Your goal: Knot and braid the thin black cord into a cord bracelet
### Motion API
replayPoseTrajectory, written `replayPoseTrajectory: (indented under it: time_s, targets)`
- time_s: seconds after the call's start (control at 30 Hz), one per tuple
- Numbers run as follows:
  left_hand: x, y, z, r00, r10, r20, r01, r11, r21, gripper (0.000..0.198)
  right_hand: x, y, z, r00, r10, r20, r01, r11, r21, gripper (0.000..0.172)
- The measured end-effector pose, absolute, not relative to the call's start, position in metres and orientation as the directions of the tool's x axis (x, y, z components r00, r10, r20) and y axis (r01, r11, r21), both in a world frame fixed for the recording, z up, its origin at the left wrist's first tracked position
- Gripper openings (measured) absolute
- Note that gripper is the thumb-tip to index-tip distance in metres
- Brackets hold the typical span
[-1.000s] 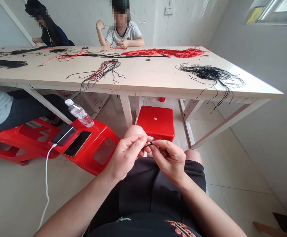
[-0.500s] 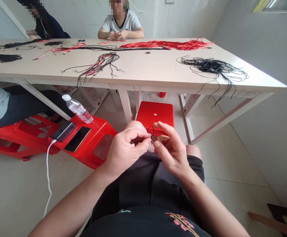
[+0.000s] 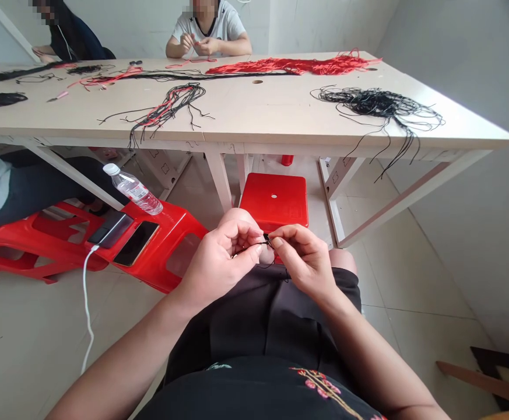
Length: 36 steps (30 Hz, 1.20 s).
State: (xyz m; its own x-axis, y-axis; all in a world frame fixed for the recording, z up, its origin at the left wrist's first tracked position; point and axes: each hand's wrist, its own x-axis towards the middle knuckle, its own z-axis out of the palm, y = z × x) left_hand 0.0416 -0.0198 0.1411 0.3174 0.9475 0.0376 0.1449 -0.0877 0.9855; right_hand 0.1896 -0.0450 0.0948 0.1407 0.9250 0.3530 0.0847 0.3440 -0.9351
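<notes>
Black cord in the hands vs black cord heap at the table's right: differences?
Place: the held cord is at the fingertips of the left hand and right hand; the heap lies on the table.
Amount: the held cord shows a few strands; the heap is a far larger tangle.
Ends: the heap's drape over the table edge; the held cord's hang below the fingers.
Shared: both black, thin.

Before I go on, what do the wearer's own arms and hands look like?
The left hand and right hand are ungloved, with no jewellery or markings that I can make out. Both forearms are bare, no sleeves in view. The dark top carries embroidery with pink flowers.
</notes>
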Motion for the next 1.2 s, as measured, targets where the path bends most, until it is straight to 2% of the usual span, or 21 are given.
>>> replayPoseTrajectory:
  time_s: [0.23,0.43,0.67,0.87,0.97,1.07,1.2]
  targets:
    - [0.043,-0.022,0.141,0.317,0.945,0.079,0.171,-0.139,0.975,0.016,0.189,-0.045,0.098,0.061,0.939,0.338,-0.046,0.341,-0.939,0.008]
    - [0.043,-0.021,0.143,0.393,0.912,0.115,0.198,-0.206,0.958,0.016,0.191,-0.045,0.097,0.015,0.951,0.307,-0.001,0.308,-0.952,0.015]
    - [0.045,-0.020,0.145,0.373,0.867,0.331,0.417,-0.475,0.775,0.009,0.196,-0.044,0.098,-0.036,0.947,0.318,0.111,0.320,-0.941,0.017]
    - [0.048,-0.017,0.139,0.382,0.822,0.423,0.524,-0.570,0.633,0.008,0.194,-0.045,0.101,-0.029,0.908,0.418,0.270,0.410,-0.871,0.013]
    - [0.049,-0.018,0.140,0.371,0.829,0.418,0.518,-0.558,0.648,0.008,0.194,-0.046,0.101,-0.002,0.906,0.423,0.253,0.410,-0.876,0.013]
    - [0.047,-0.020,0.144,0.361,0.870,0.335,0.456,-0.478,0.750,0.007,0.196,-0.045,0.100,0.017,0.926,0.376,0.188,0.367,-0.911,0.015]
    - [0.041,-0.021,0.146,0.363,0.901,0.237,0.343,-0.366,0.865,0.010,0.201,-0.043,0.100,0.027,0.928,0.371,0.188,0.360,-0.914,0.014]
